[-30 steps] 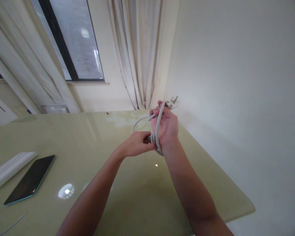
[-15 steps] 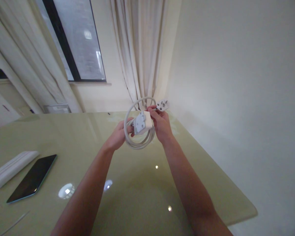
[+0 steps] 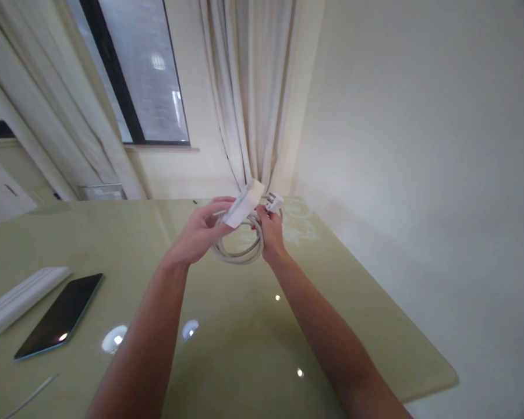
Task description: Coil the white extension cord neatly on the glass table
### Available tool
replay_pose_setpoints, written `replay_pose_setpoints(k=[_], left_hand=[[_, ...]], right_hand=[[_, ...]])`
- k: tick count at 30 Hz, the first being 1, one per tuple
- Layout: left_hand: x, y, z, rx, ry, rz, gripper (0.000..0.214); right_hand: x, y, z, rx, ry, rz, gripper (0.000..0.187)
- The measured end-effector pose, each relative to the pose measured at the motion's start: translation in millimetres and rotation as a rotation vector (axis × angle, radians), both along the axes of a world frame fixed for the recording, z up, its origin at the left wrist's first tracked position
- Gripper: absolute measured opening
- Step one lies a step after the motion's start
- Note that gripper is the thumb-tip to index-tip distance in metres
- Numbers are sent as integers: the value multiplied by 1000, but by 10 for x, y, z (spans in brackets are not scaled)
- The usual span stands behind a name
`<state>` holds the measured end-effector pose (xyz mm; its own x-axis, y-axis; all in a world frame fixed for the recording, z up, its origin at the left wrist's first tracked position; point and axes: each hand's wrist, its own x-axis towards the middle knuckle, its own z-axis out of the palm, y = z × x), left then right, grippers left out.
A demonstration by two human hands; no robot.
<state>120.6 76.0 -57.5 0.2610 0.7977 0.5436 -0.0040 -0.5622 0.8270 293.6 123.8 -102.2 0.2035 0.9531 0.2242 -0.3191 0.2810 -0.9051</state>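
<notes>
a white extension lead is held up over the glossy green bench [image 3: 244,349], near its far edge, with both hands raised in front of the body. the left forearm is angled up and inward from the lower left, and its wrist is bent slightly so that the left hand [image 3: 203,230] is pointed toward the right. by this hand the white socket block [image 3: 245,203] is pinched, with the thumb set below and the fingers curled above and behind. the block is tilted, its upper end leaned to the right and away from the body.

the right forearm is slanted up and to the left from the lower right, and its wrist is kept nearly straight. the right hand [image 3: 271,233] is closed around the cable just below the white plug [image 3: 274,202], which is left projecting above the fingertips; how each finger is placed cannot be told. between the two hands the coiled cable [image 3: 240,258] is hung in several loops below the block, clear of the bench.

on the left side of the bench, well apart from the hands, a dark-screened tablet [image 3: 60,317] is laid beside a long white bar [image 3: 21,301]. a thin white cord [image 3: 32,397] is seen nearer the body.
</notes>
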Motion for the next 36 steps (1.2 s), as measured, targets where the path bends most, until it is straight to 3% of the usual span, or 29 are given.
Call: replay_pose_setpoints(k=[2, 5, 7, 9, 11, 14, 16, 18, 22, 26, 30, 33, 36], left_hand=[[21, 19, 23, 88, 80, 108, 26], [80, 98, 13, 142, 120, 357, 26], [90, 185, -33, 88, -54, 479, 31], [21, 287, -98, -26, -352, 513, 33], [-167, 380, -171, -159, -664, 530, 30], [-630, 457, -283, -317, -974, 665, 31], [-925, 474, -358, -340, -1035, 797, 36], [-1077, 488, -431, -332, -991, 807, 36], [-882, 550, -544, -237, -728, 782, 29], [-551, 589, -570, -58, -135, 809, 29], [-415, 561, -550, 29, 424, 634, 31], [-332, 527, -584, 15, 750, 533, 33], [-261, 496, -675, -78, 1030, 531, 42]], right_hand=[[70, 23, -8, -7, -106, -55, 34], [160, 64, -13, 6, -226, -108, 36], [203, 84, 3, 39, -235, -105, 37], [261, 103, 35, 52, -167, -56, 35], [378, 129, 69, 10, -36, -33, 29], [673, 195, 85, -121, 195, -165, 17], [860, 245, 63, -169, 286, -236, 16], [937, 287, 23, -184, 310, -230, 19], [660, 294, -57, -163, 252, -86, 23], [180, 150, -80, 15, 129, 118, 28], [-120, -44, -126, 217, -33, 234, 26], [-243, -120, -288, 257, -252, 206, 29], [-324, -129, -550, 158, -413, 110, 31]])
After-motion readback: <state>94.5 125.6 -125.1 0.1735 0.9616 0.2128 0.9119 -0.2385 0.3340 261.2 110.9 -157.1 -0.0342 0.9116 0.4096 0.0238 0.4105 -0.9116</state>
